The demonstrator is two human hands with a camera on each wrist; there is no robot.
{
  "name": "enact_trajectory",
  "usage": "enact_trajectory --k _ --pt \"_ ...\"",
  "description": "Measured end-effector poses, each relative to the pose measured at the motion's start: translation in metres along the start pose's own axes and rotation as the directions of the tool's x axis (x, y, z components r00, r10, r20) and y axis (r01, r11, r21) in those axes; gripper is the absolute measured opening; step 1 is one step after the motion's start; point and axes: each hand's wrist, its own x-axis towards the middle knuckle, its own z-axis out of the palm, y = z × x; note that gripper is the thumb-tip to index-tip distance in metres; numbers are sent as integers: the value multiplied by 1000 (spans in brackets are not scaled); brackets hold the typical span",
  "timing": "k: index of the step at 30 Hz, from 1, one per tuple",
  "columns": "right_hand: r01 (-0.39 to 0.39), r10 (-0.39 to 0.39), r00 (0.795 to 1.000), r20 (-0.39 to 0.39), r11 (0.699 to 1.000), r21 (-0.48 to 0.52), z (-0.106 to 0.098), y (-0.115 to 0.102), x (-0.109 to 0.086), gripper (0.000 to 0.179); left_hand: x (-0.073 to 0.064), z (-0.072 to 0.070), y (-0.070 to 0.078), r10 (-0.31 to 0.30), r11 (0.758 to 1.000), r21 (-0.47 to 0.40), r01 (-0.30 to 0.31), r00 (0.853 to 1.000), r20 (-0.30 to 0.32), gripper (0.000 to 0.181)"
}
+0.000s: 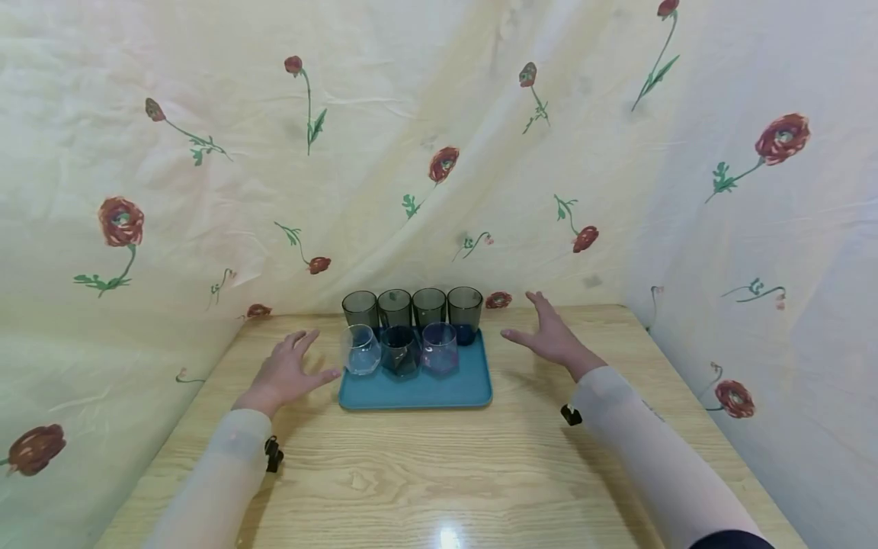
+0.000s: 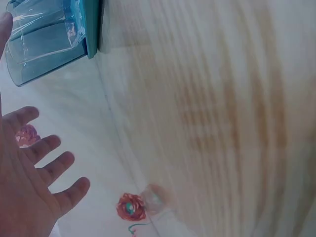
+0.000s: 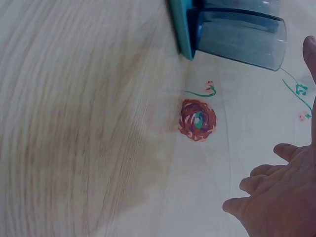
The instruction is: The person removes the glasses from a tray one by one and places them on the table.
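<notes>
A blue tray lies on the table toward the back. Along its rear edge stands a row of several tall smoky drinking glasses. In front of them are three shorter faceted glasses: a clear one, a dark grey one and a pinkish-purple one. To the tray's left my left hand hovers with fingers spread, its thumb close to the clear glass. My right hand is held off the tray's right side, fingers extended, nearest the rightmost smoky glass. Neither hand holds anything.
The pale wood-grain table extends in front of the tray and to both sides. A cream cloth printed with red flowers hangs behind the table and along both sides, close behind the back glasses.
</notes>
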Motion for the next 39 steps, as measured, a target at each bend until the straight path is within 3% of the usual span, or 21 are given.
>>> enact_trajectory --k 7,15,27,34,39 --pt "-47 45 999 27 997 67 3 -3 3 114 -5 5 3 -71 994 -72 78 993 98 106" --pt "-58 55 998 35 993 101 10 -8 9 110 -10 13 6 -73 986 -134 99 980 184 110" --pt "-47 42 999 30 975 218 21 -18 17 100 -17 20 23 -54 964 -240 110 972 228 113" --pt "47 -39 999 -35 967 250 33 -32 29 82 -19 27 27 -33 958 -271 93 975 220 110" --pt "33 -24 999 -37 966 255 38 -39 35 97 -20 31 30 -25 953 -288 89 975 220 104"
